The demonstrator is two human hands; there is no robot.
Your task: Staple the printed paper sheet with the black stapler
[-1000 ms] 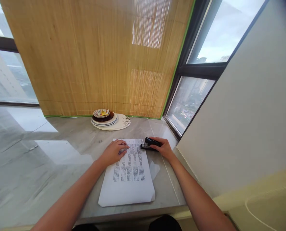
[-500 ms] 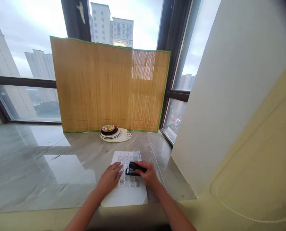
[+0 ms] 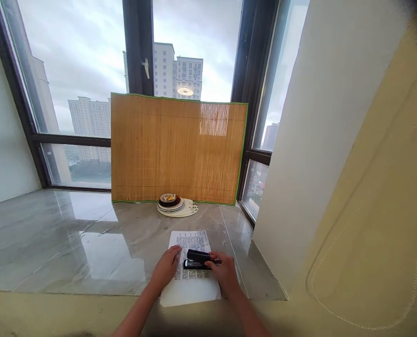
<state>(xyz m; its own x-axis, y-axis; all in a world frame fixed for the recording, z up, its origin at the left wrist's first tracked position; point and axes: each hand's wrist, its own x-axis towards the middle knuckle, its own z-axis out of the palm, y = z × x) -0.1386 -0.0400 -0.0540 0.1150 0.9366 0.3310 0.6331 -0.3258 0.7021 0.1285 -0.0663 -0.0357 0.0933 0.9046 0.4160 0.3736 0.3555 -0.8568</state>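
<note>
A printed sheet of paper [image 3: 191,242] lies on the marble sill near its front edge. My left hand [image 3: 166,269] rests on the left side of the paper with the fingers stretched out flat. My right hand [image 3: 224,272] is closed around the back end of a black stapler [image 3: 196,260], which sits over the middle of the paper with its nose pointing left toward my left hand.
A stack of plates [image 3: 176,205] stands behind the paper, in front of a bamboo mat [image 3: 176,149] leaning against the window. The marble sill [image 3: 71,243] stretches far to the left. A white wall [image 3: 310,154] closes in on the right.
The camera has pulled back and tilted up, showing more window. My right hand carried the stapler from beside the paper's right edge onto the paper. My left hand stayed on the sheet.
</note>
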